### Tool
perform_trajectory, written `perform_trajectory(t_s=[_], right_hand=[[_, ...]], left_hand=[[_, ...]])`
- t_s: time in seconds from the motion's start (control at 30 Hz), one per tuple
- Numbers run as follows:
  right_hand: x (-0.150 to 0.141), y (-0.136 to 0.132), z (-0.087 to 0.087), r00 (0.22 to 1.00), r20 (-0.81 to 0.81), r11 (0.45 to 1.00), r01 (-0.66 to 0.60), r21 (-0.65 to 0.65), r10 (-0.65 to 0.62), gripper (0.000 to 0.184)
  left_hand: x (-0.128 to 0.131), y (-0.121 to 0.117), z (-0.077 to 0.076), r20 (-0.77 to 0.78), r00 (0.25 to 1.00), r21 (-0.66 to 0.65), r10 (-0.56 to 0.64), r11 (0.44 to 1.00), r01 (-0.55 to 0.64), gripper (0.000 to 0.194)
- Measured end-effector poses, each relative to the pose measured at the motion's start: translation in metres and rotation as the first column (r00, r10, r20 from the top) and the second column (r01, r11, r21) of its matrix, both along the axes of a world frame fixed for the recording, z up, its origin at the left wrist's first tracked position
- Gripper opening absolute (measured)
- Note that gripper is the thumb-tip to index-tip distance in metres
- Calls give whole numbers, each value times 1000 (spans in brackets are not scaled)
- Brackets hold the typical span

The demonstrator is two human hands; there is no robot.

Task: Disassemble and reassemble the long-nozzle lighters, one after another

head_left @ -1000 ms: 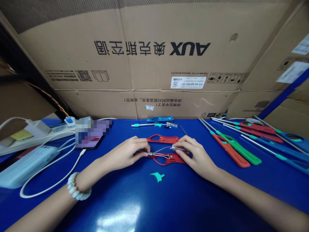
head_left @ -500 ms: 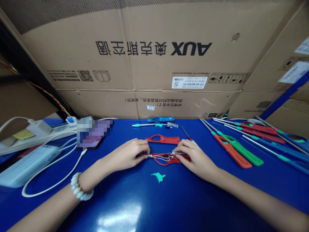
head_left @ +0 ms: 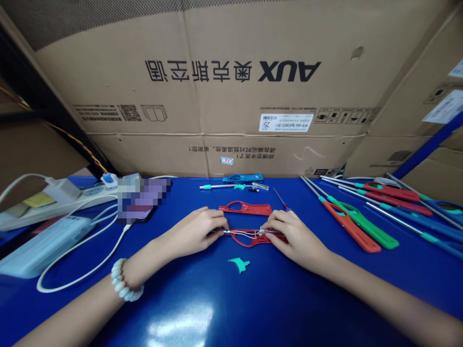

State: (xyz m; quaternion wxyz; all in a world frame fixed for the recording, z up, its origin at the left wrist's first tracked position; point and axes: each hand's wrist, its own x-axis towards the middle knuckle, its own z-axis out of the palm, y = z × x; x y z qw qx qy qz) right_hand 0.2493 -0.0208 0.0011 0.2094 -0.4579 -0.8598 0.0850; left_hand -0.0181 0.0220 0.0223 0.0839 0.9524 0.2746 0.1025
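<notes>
In the head view a red lighter half-shell (head_left: 246, 244) lies inside up between my hands, with thin white wires (head_left: 243, 233) running along it. My left hand (head_left: 197, 230) is closed, thumb and fingers pinching the lighter's thin metal rod at the shell's left end; most of the rod is hidden. At the right end my right hand (head_left: 298, 236) is closed around the lighter's gas tank, its small pale valve end (head_left: 261, 230) showing by the fingertips. The second red half-shell (head_left: 255, 208) lies just behind. A turquoise trigger (head_left: 239, 264) rests in front.
Behind my right hand lies a screwdriver (head_left: 279, 196). Farther back are a blue shell (head_left: 242, 178) and a metal rod (head_left: 219, 186) with loose parts. Several long lighters (head_left: 352, 226) lie at right. A phone (head_left: 142, 200), power bank (head_left: 47, 246) and cable are at left; a carton (head_left: 224, 111) stands behind.
The whole view has shifted slightly. My hands keep nearly the same pinching positions over the red shell, with only small finger movement and the wires lying a little differently.
</notes>
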Motion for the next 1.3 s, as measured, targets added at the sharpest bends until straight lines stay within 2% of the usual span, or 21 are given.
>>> perform_trajectory(t_s=[0.23,0.57,0.77,1.13,1.3], right_hand=[[-1,1,0,1000,12,1000,7,-6,-7,13],[0,0,1,999,34,1000,11,9,-11,13],[0,2,1,1000,30,999,7,31,-8,12],[1,2,1,998,54,999,19,49,-22,12],[0,2,2,998,65,999,21,30,-23,11]], left_hand=[[1,-2,-4,-51,998,45,26,999,-24,14],[5,-6,-6,-137,989,190,51,981,-24,20],[10,-10,-5,-151,988,274,35,962,8,29],[12,-11,-10,-154,988,293,23,956,24,26],[14,-12,-9,-168,984,270,56,963,-9,25]])
